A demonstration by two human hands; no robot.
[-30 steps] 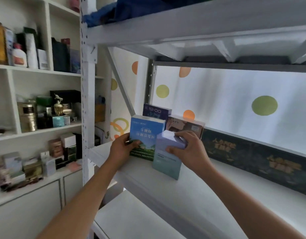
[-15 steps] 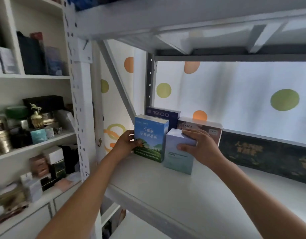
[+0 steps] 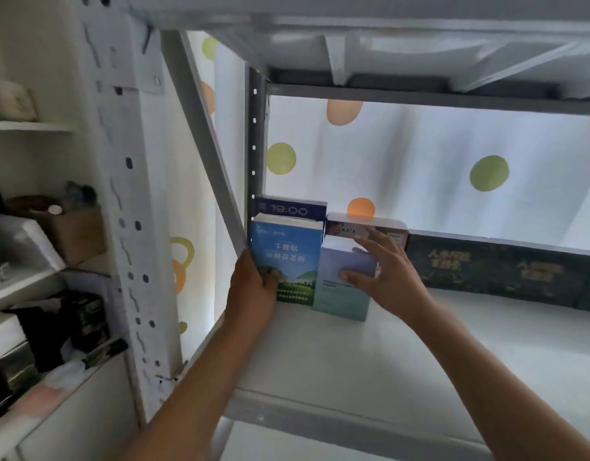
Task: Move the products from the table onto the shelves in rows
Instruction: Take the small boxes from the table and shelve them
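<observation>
Behind the grey metal shelf (image 3: 370, 361) hung a white curtain (image 3: 420, 181) with green and orange dots. A slanted brace (image 3: 207, 154) of the rack came down just left of the boxes, close against the blue box's left edge. At the back stood a dark navy box (image 3: 292, 209) marked 19:00, a white and brown box (image 3: 363, 224) beside it, and a long dark green box (image 3: 503, 267) lying along the back edge to the right. To the left, a white cupboard (image 3: 27, 287) held blurred jars and cartons.

The blue box (image 3: 287, 257) stood upright at the shelf's left end, long axis vertical, printed face toward the camera. The pale lilac box (image 3: 340, 287) stood upright just beside it on the right, touching or nearly so, face also forward, in front of the white and brown box.

The left hand (image 3: 253, 284) gripped the blue box's lower left edge, thumb across its front. The right hand (image 3: 383, 274) lay against the lilac box's right side with its fingers (image 3: 363, 257) spread and fairly straight, thumb pressing the front face.
</observation>
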